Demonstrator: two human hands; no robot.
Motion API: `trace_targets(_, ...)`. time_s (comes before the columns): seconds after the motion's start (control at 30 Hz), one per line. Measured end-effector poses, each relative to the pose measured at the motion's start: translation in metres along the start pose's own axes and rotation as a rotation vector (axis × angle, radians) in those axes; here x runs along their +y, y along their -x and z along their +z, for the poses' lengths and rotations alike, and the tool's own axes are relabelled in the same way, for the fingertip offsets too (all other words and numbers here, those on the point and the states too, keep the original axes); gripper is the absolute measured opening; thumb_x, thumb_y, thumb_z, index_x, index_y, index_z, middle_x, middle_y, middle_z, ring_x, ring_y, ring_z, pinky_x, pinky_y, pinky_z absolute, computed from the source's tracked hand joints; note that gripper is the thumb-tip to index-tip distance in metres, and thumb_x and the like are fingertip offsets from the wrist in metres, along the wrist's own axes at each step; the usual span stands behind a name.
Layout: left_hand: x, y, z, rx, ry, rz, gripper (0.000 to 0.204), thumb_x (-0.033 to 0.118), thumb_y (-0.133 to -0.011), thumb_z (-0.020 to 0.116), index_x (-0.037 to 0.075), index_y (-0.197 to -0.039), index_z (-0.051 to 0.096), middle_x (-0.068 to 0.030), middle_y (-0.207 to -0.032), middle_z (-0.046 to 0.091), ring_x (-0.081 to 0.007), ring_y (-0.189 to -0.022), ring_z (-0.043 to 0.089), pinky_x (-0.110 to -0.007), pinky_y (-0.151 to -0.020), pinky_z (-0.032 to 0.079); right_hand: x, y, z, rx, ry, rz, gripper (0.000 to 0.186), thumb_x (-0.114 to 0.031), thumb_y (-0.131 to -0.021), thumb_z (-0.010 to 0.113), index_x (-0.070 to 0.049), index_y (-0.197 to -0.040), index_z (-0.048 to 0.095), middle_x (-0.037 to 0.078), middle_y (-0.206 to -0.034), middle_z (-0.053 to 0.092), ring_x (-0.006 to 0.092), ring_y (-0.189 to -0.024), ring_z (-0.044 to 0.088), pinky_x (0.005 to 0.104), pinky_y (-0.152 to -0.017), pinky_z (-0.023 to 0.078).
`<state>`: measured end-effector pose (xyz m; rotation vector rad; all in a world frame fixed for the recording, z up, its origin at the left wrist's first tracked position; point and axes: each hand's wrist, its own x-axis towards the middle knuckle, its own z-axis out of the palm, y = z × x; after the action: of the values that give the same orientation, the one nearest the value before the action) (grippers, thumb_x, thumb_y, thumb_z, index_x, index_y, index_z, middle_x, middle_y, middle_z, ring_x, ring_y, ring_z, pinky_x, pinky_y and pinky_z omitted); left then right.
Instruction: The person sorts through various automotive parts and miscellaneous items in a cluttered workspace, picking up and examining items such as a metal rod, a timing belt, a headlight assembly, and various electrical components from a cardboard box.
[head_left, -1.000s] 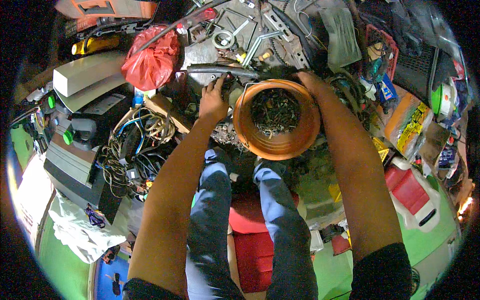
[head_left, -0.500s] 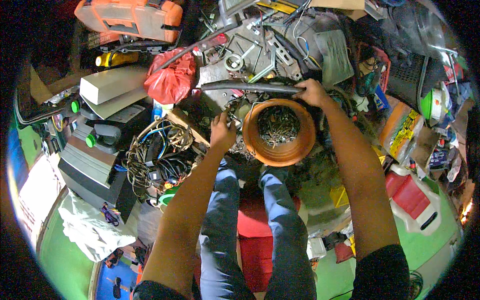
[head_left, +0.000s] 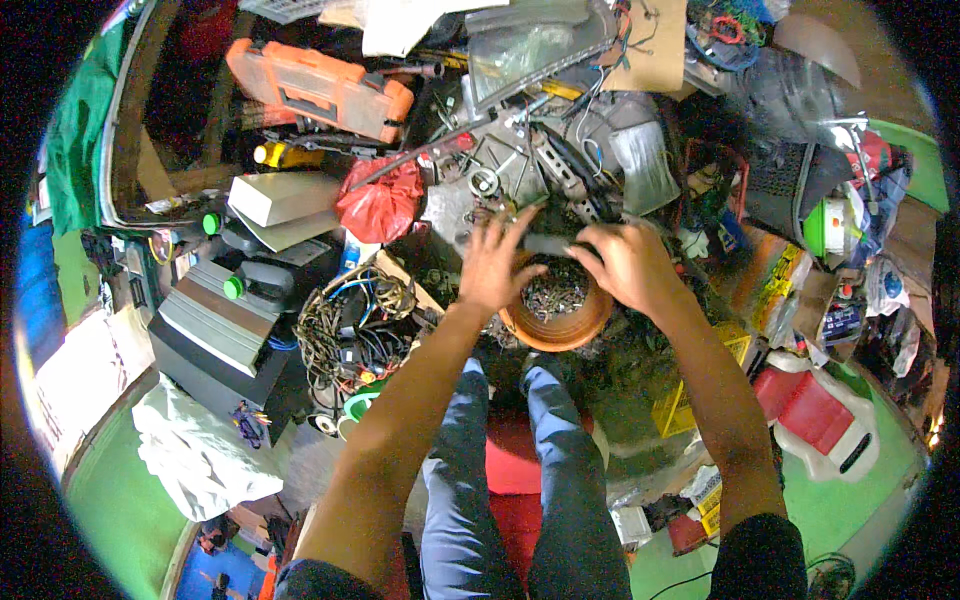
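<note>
- Round orange plastic bowl [head_left: 556,322] of small metal scrap sits above the knees, amid clutter.
- Left hand [head_left: 497,262] rests fingers spread over its rim.
- Right hand [head_left: 627,265] curls around a dark bar [head_left: 548,243].

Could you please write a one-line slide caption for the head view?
Both bare hands, left hand and right hand, reach over a round orange bowl of small metal scraps.

A cluttered floor [head_left: 330,460] carries an orange bowl [head_left: 556,325], tangled cables [head_left: 345,325] and white cloth [head_left: 200,455].
</note>
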<state>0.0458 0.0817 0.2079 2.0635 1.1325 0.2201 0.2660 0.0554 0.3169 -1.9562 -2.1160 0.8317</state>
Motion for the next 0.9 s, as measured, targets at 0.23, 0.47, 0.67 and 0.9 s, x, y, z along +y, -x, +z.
trace_targets(0.23, 0.061, 0.009, -0.025, -0.179, 0.263, -0.023, 0.051, 0.004, -0.078, 0.070, 0.006, -0.128, 0.063, -0.0260, -0.111, 0.069, -0.0396, -0.105, 0.068, -0.046, -0.093, 0.053, -0.053, 0.029, -0.110, 0.151, -0.158, -0.043, 0.017, -0.016, -0.092, 0.069, 0.000, -0.095, 0.070, 0.018, -0.084, 0.069, 0.0378, -0.075, 0.067, 0.0430, -0.068, 0.054)
trace_targets(0.47, 0.119, 0.100, -0.103, 0.149, 0.505, 0.085, 0.042, -0.006, -0.073, 0.064, -0.004, -0.115, 0.064, -0.0218, -0.105, 0.072, -0.0335, -0.099, 0.071, -0.039, -0.090, 0.053, -0.096, 0.115, -0.212, 0.451, -0.907, 0.282, 0.039, -0.015, -0.100, 0.058, -0.006, -0.138, 0.056, 0.014, -0.148, 0.045, 0.0276, -0.117, 0.061, 0.0325, -0.082, 0.057)
trace_targets(0.67, 0.210, 0.175, -0.217, 0.124, 0.567, -0.142, 0.029, -0.008, -0.078, 0.057, -0.001, -0.104, 0.066, -0.0099, -0.080, 0.064, -0.0135, -0.079, 0.061, -0.033, -0.071, 0.052, -0.180, 0.180, -0.262, 0.196, -0.961, 0.324, 0.044, -0.015, -0.099, 0.062, -0.009, -0.142, 0.053, 0.010, -0.138, 0.058, 0.0169, -0.109, 0.061, 0.0326, -0.093, 0.052)
trace_targets(0.9, 0.313, 0.218, -0.328, 0.494, 0.818, -0.106, 0.009, 0.002, -0.092, 0.068, 0.001, -0.086, 0.061, -0.0012, -0.073, 0.058, -0.0105, -0.069, 0.053, -0.030, -0.064, 0.046, -0.287, 0.228, -0.338, 0.079, -0.872, 0.067, 0.032, -0.015, -0.101, 0.060, -0.003, -0.130, 0.063, 0.008, -0.116, 0.070, 0.0174, -0.109, 0.063, 0.0340, -0.093, 0.050)
